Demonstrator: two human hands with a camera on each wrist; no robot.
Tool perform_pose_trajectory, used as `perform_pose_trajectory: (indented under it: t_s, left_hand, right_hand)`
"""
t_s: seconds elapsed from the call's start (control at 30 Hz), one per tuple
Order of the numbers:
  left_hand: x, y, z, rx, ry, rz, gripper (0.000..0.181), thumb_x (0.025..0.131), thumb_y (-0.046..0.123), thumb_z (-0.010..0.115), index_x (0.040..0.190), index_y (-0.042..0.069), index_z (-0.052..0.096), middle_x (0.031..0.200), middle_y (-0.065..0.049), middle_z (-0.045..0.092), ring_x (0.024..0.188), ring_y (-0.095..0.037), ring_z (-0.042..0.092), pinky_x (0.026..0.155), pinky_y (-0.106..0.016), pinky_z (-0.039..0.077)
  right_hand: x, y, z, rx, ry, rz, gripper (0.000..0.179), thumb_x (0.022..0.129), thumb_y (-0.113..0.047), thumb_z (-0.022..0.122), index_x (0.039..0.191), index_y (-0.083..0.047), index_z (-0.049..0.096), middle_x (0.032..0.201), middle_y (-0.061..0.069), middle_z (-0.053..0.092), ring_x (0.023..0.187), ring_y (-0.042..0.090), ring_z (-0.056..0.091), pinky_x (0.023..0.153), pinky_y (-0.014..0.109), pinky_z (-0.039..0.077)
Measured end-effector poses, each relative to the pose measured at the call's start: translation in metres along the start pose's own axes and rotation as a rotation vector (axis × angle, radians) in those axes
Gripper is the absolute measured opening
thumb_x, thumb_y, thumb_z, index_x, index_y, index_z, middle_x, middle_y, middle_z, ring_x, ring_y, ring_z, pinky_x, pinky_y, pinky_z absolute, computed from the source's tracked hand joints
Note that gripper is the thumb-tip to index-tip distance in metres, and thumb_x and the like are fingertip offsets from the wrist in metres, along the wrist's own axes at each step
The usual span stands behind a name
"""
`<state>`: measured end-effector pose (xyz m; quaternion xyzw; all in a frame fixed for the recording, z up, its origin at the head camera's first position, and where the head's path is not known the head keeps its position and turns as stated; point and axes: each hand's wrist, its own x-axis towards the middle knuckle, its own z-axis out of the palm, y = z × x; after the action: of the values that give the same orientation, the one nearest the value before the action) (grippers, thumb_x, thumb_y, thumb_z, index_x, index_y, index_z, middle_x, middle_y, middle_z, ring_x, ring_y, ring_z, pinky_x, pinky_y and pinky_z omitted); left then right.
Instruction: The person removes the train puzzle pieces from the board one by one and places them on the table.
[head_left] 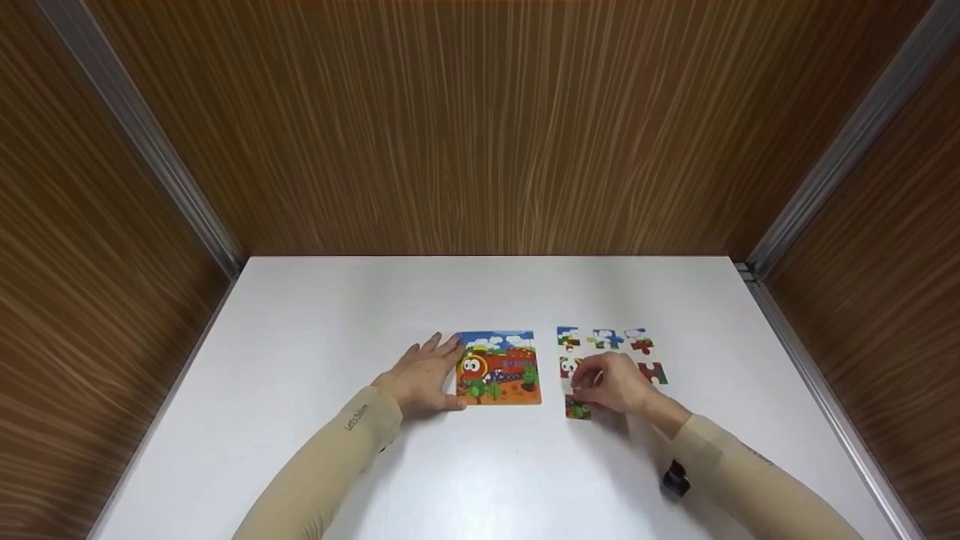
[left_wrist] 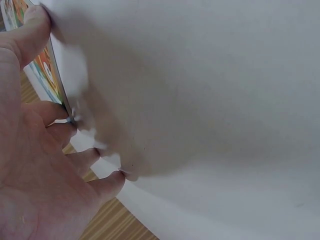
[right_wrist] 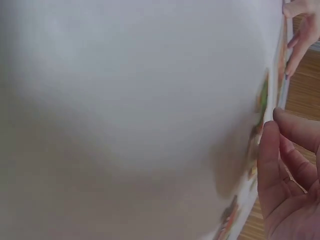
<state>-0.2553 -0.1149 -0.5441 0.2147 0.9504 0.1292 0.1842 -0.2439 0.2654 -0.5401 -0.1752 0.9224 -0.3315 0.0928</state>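
My left hand (head_left: 424, 373) lies spread at the left side of a square picture board (head_left: 499, 367) with a smiling red train on it. The thumb touches its lower left corner and the index finger its upper left, as the left wrist view also shows. Over the loose jigsaw pieces is my right hand (head_left: 615, 381), thumb and index tips close together between a piece with a train's eyes (head_left: 568, 366) and a green-and-red piece (head_left: 577, 407). Whether a piece is between those fingertips I cannot tell. The hand hides the middle of the group.
Along the back of the group are a corner piece (head_left: 568, 337), a blue-sky piece (head_left: 606, 338) and a cloud-and-red piece (head_left: 639, 340). A dark red piece (head_left: 654, 373) lies right of the right hand. The white table (head_left: 480, 480) meets wood-grain walls (head_left: 480, 127).
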Motion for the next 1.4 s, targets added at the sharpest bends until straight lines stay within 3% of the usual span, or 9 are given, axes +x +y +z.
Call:
perform_pose_trajectory:
  t_s: [0.13,0.33,0.5,0.67,1.03,1.4]
  left_hand:
    - [0.002,-0.002,-0.001,0.012,-0.003,0.007,0.114,0.096,0.066,0.079,0.181,0.015,0.022,0.193,-0.003,0.011,0.18,-0.035,0.007,0.145,-0.061,0.014]
    - [0.002,-0.002,-0.002,0.003,-0.012,0.005,0.113,0.097,0.064,0.079,0.181,0.016,0.02,0.193,-0.001,0.01,0.18,-0.035,0.006,0.145,-0.062,0.014]
    - [0.002,0.0,-0.002,0.0,-0.009,0.001,0.112,0.097,0.063,0.079,0.181,0.017,0.021,0.193,-0.001,0.009,0.18,-0.035,0.006,0.145,-0.062,0.013]
    - [0.002,-0.001,-0.001,0.014,-0.01,0.004,0.112,0.097,0.065,0.078,0.181,0.017,0.021,0.193,-0.002,0.01,0.18,-0.035,0.006,0.145,-0.062,0.014]
    - [0.002,0.0,-0.001,0.0,-0.011,-0.008,0.111,0.097,0.062,0.079,0.181,0.017,0.022,0.193,-0.001,0.011,0.18,-0.033,0.007,0.145,-0.06,0.014]
    - [0.002,-0.001,0.0,-0.003,-0.003,-0.018,0.113,0.097,0.062,0.08,0.182,0.019,0.02,0.193,0.001,0.009,0.18,-0.032,0.005,0.145,-0.059,0.012]
  right_hand:
    - [0.006,-0.01,0.0,0.009,-0.001,-0.071,0.01,0.093,-0.009,0.088,0.101,-0.006,0.083,0.093,0.007,0.081,0.079,0.009,0.066,0.068,0.019,0.053]
    - [0.019,-0.029,0.005,0.067,-0.05,-0.082,0.025,0.096,-0.011,0.087,0.118,-0.001,0.082,0.104,0.011,0.082,0.085,0.014,0.071,0.07,0.021,0.058]
    - [0.033,-0.045,0.013,0.063,-0.093,-0.113,0.03,0.096,-0.013,0.086,0.124,-0.002,0.082,0.114,0.016,0.083,0.099,0.024,0.079,0.082,0.036,0.068]
    - [0.047,-0.06,0.025,0.054,-0.147,-0.13,0.031,0.096,-0.013,0.088,0.126,-0.007,0.083,0.122,0.012,0.085,0.104,0.023,0.079,0.095,0.046,0.069]
    - [0.071,-0.068,0.051,0.014,-0.184,-0.201,0.035,0.09,-0.01,0.093,0.123,-0.003,0.084,0.109,0.014,0.085,0.088,0.015,0.074,0.077,0.024,0.06]
    - [0.078,-0.067,0.061,0.022,-0.2,-0.187,0.048,0.084,-0.005,0.095,0.13,-0.005,0.083,0.113,0.011,0.085,0.089,0.014,0.071,0.076,0.021,0.058]
